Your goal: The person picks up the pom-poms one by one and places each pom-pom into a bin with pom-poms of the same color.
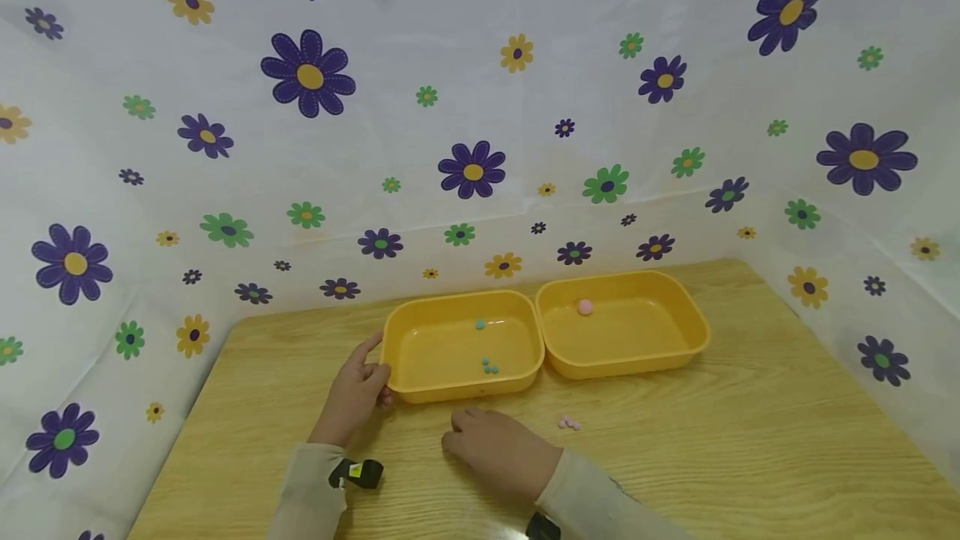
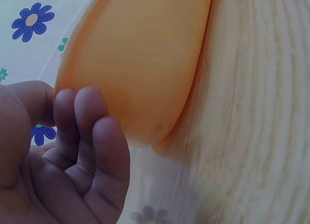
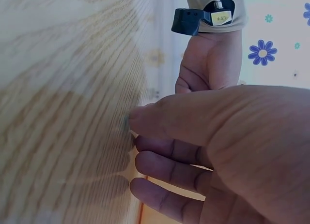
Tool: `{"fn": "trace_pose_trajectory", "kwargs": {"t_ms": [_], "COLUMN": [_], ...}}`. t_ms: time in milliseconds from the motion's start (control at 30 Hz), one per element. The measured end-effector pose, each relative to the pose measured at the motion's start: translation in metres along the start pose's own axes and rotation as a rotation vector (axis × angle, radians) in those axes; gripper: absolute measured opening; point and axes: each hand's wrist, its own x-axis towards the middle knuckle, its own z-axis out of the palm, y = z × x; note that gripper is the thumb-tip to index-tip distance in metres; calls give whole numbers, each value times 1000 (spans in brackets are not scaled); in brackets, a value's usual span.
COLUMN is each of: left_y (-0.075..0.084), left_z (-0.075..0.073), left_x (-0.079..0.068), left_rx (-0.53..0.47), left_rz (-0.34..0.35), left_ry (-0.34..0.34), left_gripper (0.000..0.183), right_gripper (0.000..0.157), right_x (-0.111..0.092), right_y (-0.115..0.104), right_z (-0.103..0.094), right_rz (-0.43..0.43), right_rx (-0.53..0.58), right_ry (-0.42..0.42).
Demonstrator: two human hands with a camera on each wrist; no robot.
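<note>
My left hand [image 1: 354,394] holds the left end of a shallow yellow tray [image 1: 465,392], and the left wrist view shows curled fingers [image 2: 112,141] against its outer wall. Inside that tray lie a teal piece [image 1: 480,325] and several smaller teal beads [image 1: 487,370]. In front of the tray, my right hand [image 1: 501,450] is low over the table. Seen from the right wrist, a small teal bead [image 3: 127,122] shows at the thumb tip, apparently pinched close to the wood; the index finger is mostly hidden behind the thumb.
A second yellow tray [image 1: 622,367] stands against the first one's right end, with a pink ball [image 1: 585,307] inside. Several small pink beads [image 1: 569,422] lie on the wooden table [image 1: 750,440] to the right of my right hand. Flower-printed white sheeting [image 1: 420,40] rises behind and beside the table.
</note>
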Motion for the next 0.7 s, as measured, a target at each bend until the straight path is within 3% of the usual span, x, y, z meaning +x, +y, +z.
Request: {"fn": "trace_pose_trajectory", "kwargs": {"t_ms": [200, 700], "left_y": [-1, 1], "left_z": [-1, -1], "left_x": [-1, -3], "left_rx": [-7, 1], "left_rz": [-6, 1], "left_ry": [-3, -9], "left_gripper": [59, 58], "right_gripper": [9, 11], "right_x": [6, 15], "right_y": [-1, 3], "right_z": [0, 0], "right_rz": [16, 106], "right_rx": [-12, 134], "right_ry": [-1, -1]}}
